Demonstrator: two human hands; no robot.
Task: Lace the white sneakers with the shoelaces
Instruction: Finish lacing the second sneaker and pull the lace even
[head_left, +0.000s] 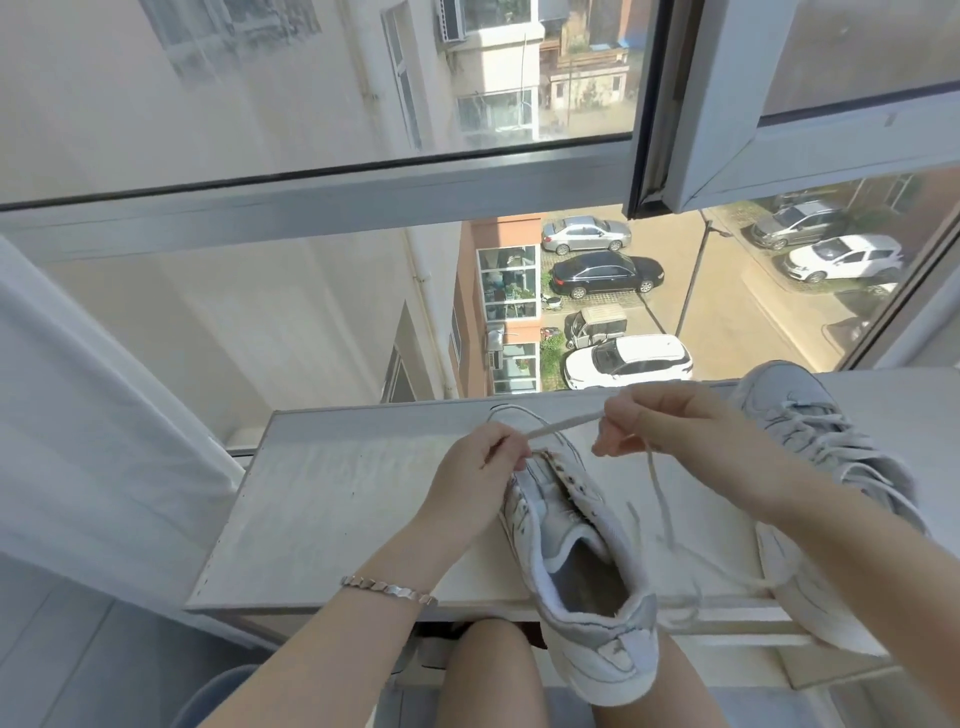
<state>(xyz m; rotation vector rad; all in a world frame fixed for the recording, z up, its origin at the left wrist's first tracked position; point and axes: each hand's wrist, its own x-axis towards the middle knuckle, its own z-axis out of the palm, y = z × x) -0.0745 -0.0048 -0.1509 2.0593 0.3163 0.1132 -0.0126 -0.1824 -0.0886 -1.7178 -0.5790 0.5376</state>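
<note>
One white sneaker (831, 441), lying beyond my right wrist and under that forearm, looks laced already, so I judge the job about half done. The other sneaker (576, 545) sits just below my hands on the ledge (337, 493), heel toward me, tongue open and most eyelets bare. My left hand (483, 462) pinches the shoelace (566, 422) right at the toe-end eyelets. My right hand (654, 421) grips the same lace a little above, drawing it taut between the two, and the loose end trails down beneath it. Nearly every row on this shoe remains to be threaded.
</note>
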